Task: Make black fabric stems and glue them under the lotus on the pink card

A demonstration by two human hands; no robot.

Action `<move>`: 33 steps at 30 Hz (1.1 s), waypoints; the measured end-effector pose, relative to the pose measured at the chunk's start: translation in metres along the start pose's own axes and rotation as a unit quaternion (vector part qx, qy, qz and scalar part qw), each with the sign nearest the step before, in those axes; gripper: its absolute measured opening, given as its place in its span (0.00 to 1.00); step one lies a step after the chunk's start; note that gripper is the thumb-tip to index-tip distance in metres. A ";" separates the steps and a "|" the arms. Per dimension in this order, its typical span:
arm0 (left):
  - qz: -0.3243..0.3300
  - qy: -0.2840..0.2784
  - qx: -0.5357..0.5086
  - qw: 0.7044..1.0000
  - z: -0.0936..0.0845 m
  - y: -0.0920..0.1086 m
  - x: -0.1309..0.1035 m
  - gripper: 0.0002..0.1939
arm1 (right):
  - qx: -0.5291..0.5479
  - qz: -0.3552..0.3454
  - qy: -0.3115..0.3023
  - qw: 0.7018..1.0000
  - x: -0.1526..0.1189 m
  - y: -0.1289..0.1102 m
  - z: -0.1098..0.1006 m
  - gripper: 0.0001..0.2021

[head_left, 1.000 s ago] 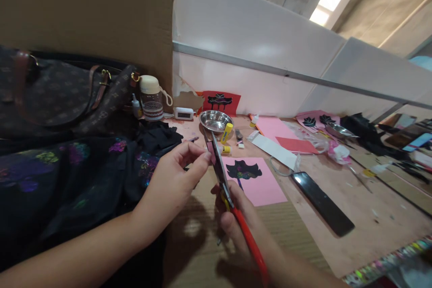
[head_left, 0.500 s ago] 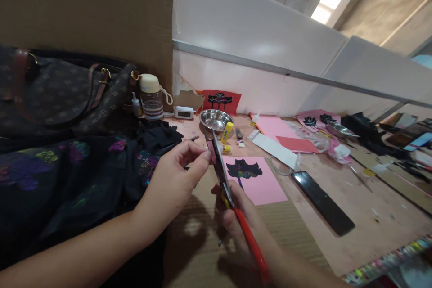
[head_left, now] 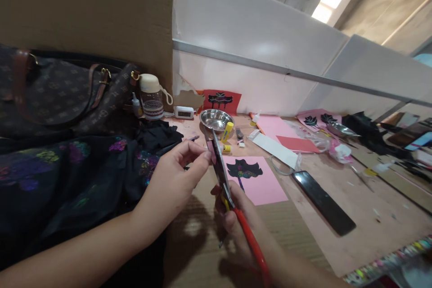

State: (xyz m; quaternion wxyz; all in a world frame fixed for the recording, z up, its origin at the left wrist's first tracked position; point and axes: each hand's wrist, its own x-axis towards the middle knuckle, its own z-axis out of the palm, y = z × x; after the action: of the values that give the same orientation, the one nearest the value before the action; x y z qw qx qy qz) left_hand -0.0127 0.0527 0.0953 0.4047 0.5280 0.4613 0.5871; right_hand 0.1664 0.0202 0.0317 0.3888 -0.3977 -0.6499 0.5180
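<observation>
My left hand (head_left: 178,175) pinches a small piece of pink paper (head_left: 213,155) between thumb and fingertips. In my right hand (head_left: 236,220) is a pair of red-handled scissors (head_left: 221,171), its blades pointing up and away from me. The pink piece lies at the blades, partly hidden by them. Just behind the scissors, a pink sheet (head_left: 270,189) bears a black leaf-shaped cutout (head_left: 245,168) with a glittery patch and a dark stem. My right hand covers the lower left part of that sheet.
Beyond my hands stand a steel bowl (head_left: 216,119) and a yellow glue stick (head_left: 227,132). A black phone (head_left: 324,202) lies at right, near a white strip (head_left: 275,148). Black cloth (head_left: 67,184), a brown handbag (head_left: 60,90) and a bottle (head_left: 150,96) occupy the left.
</observation>
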 end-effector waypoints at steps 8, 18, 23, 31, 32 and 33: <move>-0.003 -0.003 0.016 1.000 -0.001 0.001 0.000 0.08 | -0.001 -0.004 0.001 1.000 -0.002 -0.003 -0.003 0.27; -0.022 0.003 0.024 0.999 -0.002 0.001 -0.001 0.10 | -0.005 -0.032 -0.015 0.999 -0.002 0.003 -0.001 0.23; -0.002 0.002 0.032 0.999 -0.001 0.002 0.000 0.09 | -0.004 -0.036 -0.013 0.999 -0.006 0.013 -0.002 0.22; -0.016 -0.003 0.020 1.000 -0.002 0.002 0.001 0.09 | -0.026 -0.035 0.015 0.999 -0.007 0.008 -0.002 0.23; -0.016 -0.003 0.021 1.000 -0.002 0.002 0.001 0.09 | -0.024 -0.035 0.017 0.999 -0.006 0.006 -0.002 0.24; -0.016 -0.002 0.021 1.000 -0.002 0.001 0.001 0.09 | -0.021 -0.032 0.019 0.999 -0.006 0.005 -0.002 0.25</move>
State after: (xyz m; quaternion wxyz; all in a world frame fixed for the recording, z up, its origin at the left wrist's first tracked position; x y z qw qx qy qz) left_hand -0.0146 0.0535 0.0971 0.4037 0.5302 0.4809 0.5698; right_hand 0.1707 0.0160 0.0260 0.4095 -0.3945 -0.6653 0.4838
